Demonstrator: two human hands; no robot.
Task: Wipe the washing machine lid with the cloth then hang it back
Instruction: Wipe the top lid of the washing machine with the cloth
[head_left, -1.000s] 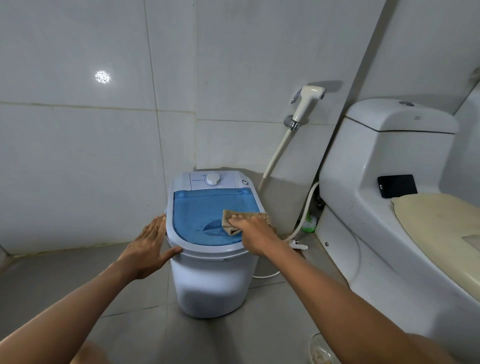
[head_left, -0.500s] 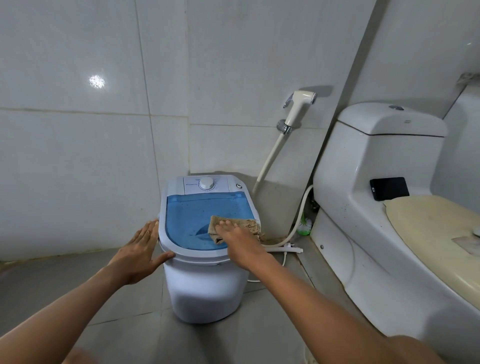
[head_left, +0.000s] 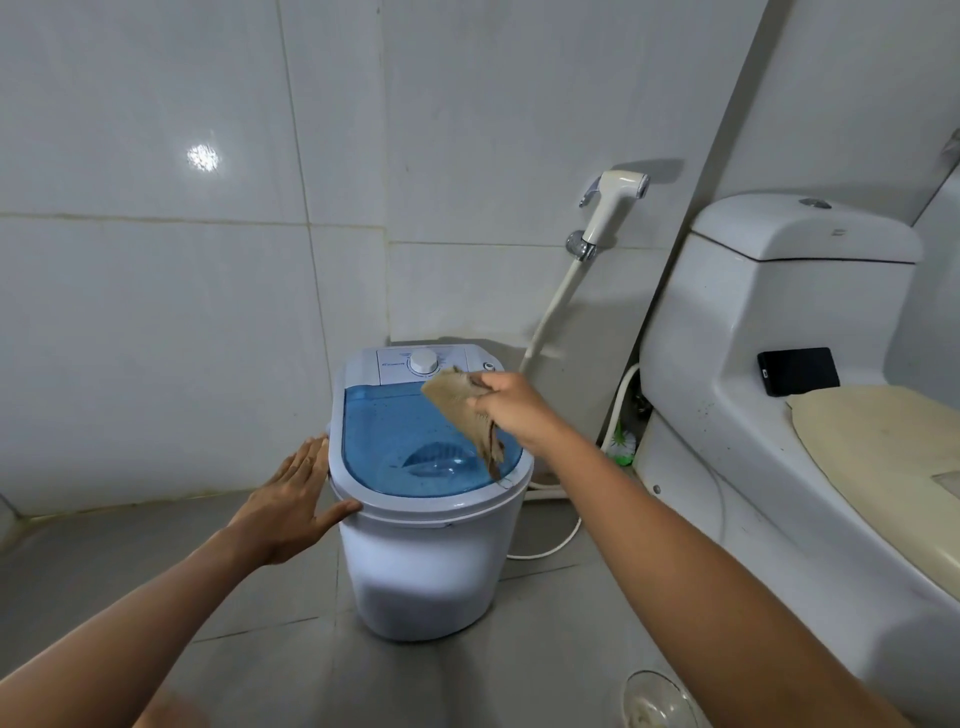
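Observation:
A small white washing machine (head_left: 426, 571) stands on the floor against the tiled wall, with a translucent blue lid (head_left: 395, 441) and a white dial panel behind it. My right hand (head_left: 514, 410) holds a brown cloth (head_left: 465, 410) raised above the right part of the lid; the cloth dangles, its lower tip near the lid's right rim. My left hand (head_left: 291, 499) lies flat, fingers spread, against the machine's left rim, thumb under the front edge.
A white toilet (head_left: 779, 415) with a cream seat cover stands close on the right, a black phone (head_left: 797, 370) on its ledge. A bidet sprayer (head_left: 613, 205) hangs on the wall behind, its hose trailing on the floor. A glass bowl (head_left: 654, 701) sits at the bottom.
My right hand has lifted the cloth off the lid, from pressed flat on the right side to hanging in the air. My left hand stays on the left rim.

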